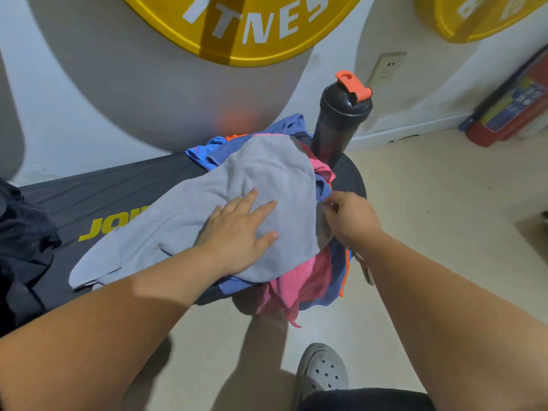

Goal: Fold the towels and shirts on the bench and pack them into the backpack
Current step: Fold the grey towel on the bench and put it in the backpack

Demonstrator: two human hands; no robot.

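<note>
Your left hand lies flat on the grey towel. Its fingers are straight and spread and its palm presses down; it grasps nothing. Your right hand, at 3 o'clock from the left, has its fingers curled in, and the fingertips pinch the towel's right edge.

The towel is draped over the other clothes at the rounded end of the black bench. Its long tail runs out toward 8 o'clock, across the bench's yellow lettering. From under the towel a pink cloth spills over the bench's near edge at 5 o'clock. A blue shirt shows at 12 o'clock of the towel.

A black bottle with an orange flip cap stands upright at 1 o'clock, just beside the clothes. At 9 o'clock, on the frame's edge, crumpled black fabric sits on the bench; you cannot tell whether it is the backpack.

A yellow sign hangs on the wall at 12 o'clock. A red extinguisher leans at 2 o'clock, and your grey shoe is on the floor at 6 o'clock.
</note>
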